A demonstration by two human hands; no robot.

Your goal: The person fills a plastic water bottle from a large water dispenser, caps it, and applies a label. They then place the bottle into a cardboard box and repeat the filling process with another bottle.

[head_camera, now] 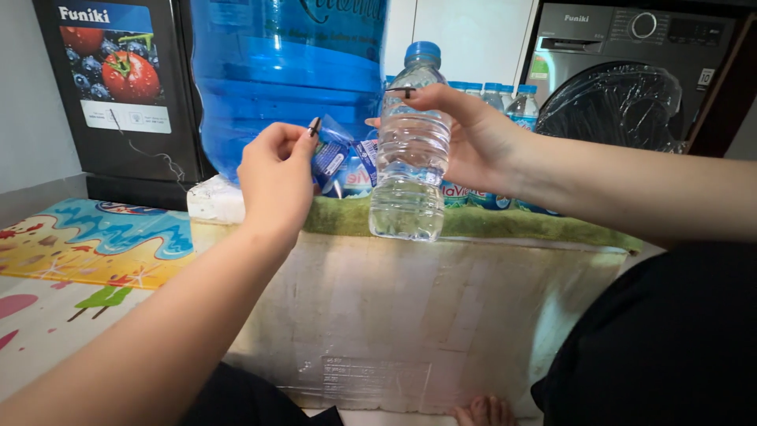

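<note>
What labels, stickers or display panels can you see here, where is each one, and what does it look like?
Fruit sticker: on the dark cabinet at upper left, rectangular, blue with red fruit and berries.
Torn blue label: crumpled, pinched in the left hand.
Clear bottle: in the right hand, label gone, blue cap.
Washer panel: upper right, dark strip beside a round dial.

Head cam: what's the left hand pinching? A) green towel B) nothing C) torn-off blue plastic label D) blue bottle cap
C: the left hand pinches a crumpled blue plastic label in its fingers, while the right hand holds the clear plastic water bottle, bare of any label and with its blue cap on.
</note>
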